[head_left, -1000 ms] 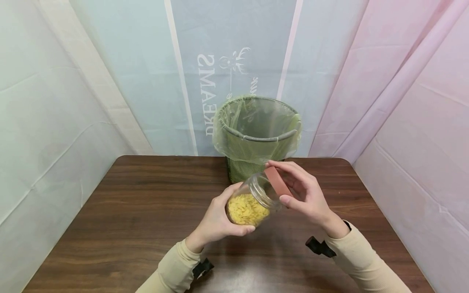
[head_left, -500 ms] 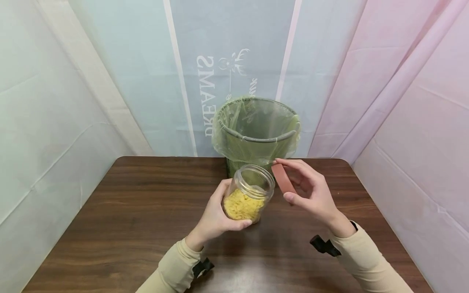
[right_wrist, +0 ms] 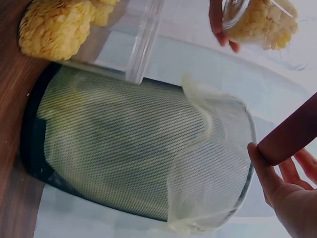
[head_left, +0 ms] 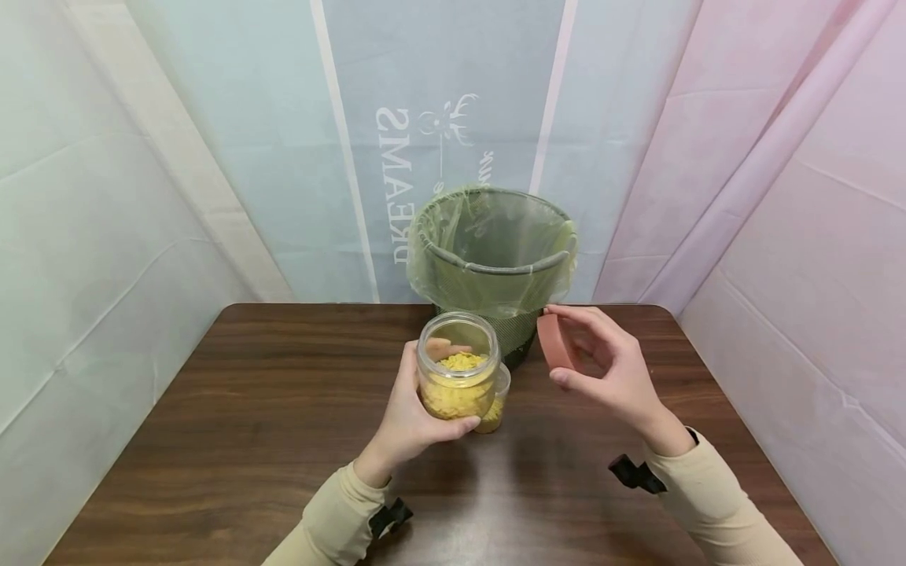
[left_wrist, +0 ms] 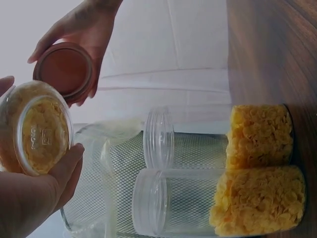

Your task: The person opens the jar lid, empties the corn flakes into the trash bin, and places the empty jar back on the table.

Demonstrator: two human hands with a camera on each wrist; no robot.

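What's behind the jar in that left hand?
From the head view, a second jar of yellow flakes peeks out, with the bin beyond. The held jar hides the rest; the left wrist view shows two standing jars.

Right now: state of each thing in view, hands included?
Held jar: open, part-filled, tilted, off table.
Lid: off, apart from held jar.
Left hand: gripping held jar.
Right hand: holding lid.
Nearer standing jar, left wrist view: upright, part-filled; capped or not, unclear.
Farther standing jar: same.
Bin: upright, open-topped.
Liner: folded over bin rim.
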